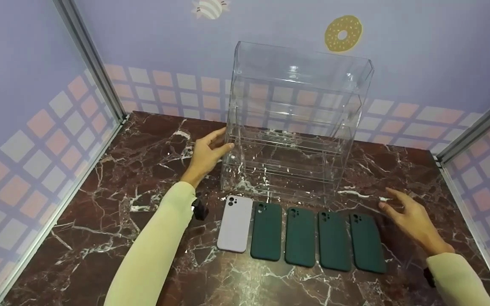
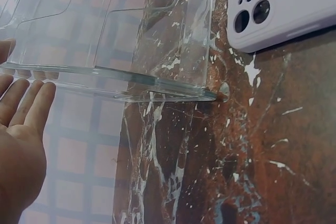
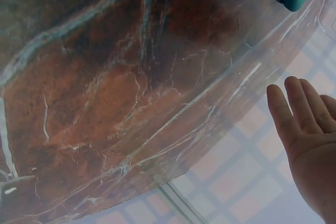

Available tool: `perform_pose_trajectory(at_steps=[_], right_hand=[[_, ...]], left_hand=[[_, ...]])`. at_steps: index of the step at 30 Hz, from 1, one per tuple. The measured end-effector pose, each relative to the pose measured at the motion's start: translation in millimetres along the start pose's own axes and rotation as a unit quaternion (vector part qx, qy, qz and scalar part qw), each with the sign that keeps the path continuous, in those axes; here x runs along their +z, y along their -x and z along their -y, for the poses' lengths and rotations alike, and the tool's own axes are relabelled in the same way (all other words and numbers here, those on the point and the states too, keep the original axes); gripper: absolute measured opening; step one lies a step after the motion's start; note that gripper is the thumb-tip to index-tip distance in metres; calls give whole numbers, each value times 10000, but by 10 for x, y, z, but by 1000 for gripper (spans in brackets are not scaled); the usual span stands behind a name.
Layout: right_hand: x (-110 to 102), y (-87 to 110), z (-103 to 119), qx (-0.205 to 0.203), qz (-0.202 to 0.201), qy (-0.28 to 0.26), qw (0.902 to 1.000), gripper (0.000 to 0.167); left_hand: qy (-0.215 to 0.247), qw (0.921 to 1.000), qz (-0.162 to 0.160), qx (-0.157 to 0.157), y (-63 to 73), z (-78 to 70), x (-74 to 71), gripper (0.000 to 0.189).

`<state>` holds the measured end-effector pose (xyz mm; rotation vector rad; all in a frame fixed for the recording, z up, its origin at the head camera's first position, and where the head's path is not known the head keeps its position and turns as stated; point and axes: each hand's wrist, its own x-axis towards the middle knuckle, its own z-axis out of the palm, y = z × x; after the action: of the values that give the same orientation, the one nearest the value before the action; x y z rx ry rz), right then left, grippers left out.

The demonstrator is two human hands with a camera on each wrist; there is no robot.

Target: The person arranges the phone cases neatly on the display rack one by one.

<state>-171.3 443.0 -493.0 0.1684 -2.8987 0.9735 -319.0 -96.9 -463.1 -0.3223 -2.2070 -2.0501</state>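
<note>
A clear, tiered acrylic display rack (image 1: 298, 76) stands upright on the marbled table. My left hand (image 1: 206, 155) is at the rack's left side, its fingers straight; in the left wrist view the fingertips (image 2: 46, 92) meet the clear side panel. In front of the rack lies a row of phone cases: a pale lilac phone case (image 1: 235, 224) at the left end, then several dark green phone cases (image 1: 300, 237). My right hand (image 1: 415, 219) hovers with loosely extended fingers right of the last green phone case (image 1: 368, 243), holding nothing.
Lilac wall panels with a pink and white tile pattern (image 1: 187, 97) enclose the table (image 1: 113, 204) at the back and both sides. Metal corner posts (image 1: 94, 59) stand at the back corners. The rack rises close to the back wall.
</note>
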Motion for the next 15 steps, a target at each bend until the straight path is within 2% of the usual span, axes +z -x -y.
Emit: perform_pose_trajectory(at_steps=[8, 15], right_hand=[[-1, 6, -31, 312, 559, -184, 9978, 68], [20, 13, -101, 146, 675, -304, 9972, 62]], left_hand=[[217, 9997, -72, 35, 16, 41, 19, 53], [452, 9989, -123, -54, 26, 57, 36, 53]])
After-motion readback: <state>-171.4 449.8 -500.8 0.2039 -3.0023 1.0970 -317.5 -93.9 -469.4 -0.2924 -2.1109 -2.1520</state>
